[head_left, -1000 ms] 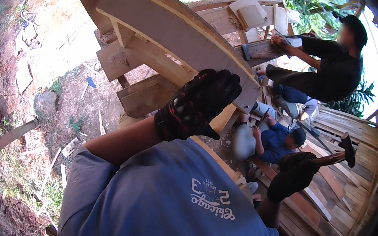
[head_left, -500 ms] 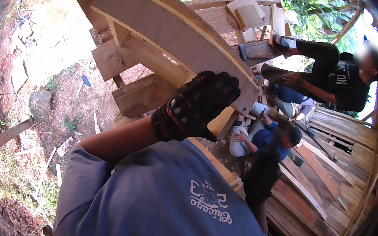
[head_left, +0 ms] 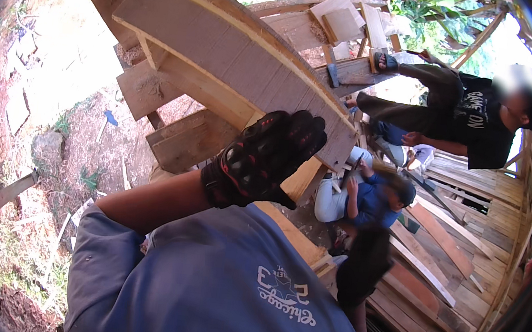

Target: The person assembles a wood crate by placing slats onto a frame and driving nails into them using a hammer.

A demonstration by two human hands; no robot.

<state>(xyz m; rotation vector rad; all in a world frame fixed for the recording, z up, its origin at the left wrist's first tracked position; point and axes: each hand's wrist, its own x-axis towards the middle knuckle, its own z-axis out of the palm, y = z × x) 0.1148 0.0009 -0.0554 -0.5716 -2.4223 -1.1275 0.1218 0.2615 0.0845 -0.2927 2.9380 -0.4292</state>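
Relative to the frame one second earlier, my right hand, then well out to the right with a hammer, had come inward toward the curved wooden panel; my left hand had kept its place on it. Left: back upward, its fingers lay straight and near one another across the panel's lower-right end, clasping nothing, the thumb spread away. Right: blurred, so that I could not tell whether its fingers were closed or what they held. Technique, as I judged it: steadying of this kind called for even pressure through a flat palm, with the fingertips kept clear of any swing of the right hand. A long, tilted panel seemed likely to rock if pressed at one end only. Materials: the panel showed a grey-brown, faintly streaked face, bordered by a yellower edge that bowed along its upper side. Below it ran a pale beam; farther left projected a short board dusted with what looked like sawdust, and near that a browner block. Soft blue shirt cloth contrasted with the glossy, domed knuckle guard of my black glove.
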